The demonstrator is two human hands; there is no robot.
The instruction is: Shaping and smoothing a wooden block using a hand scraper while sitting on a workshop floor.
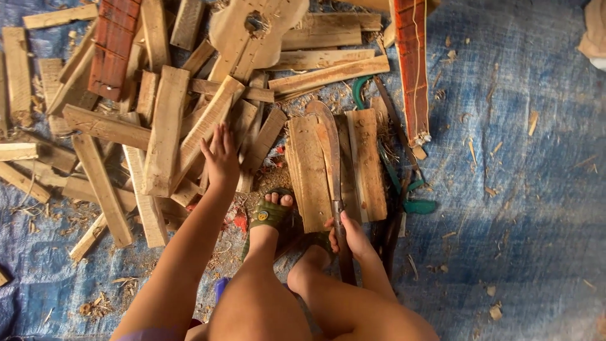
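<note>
1. Scrap wood pile (126,126): too many pieces to count.
2. Left hand (221,158) lay spread on one plank (205,126) in the pile.
3. One sandalled foot (271,211) showed.
4. Right hand (350,237) gripped one machete (331,158) resting on three boards (309,170).
5. One blue tarp (524,189) lay underneath.

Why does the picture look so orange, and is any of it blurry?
In the head view, warm light tints the wood pile orange; the blue tarp shows a paler lit patch on the right and darker corners. The left hand and the right hand gripping the big knife look fairly sharp, while the legs at the bottom edge look soft and stretched by the wide lens.
</note>
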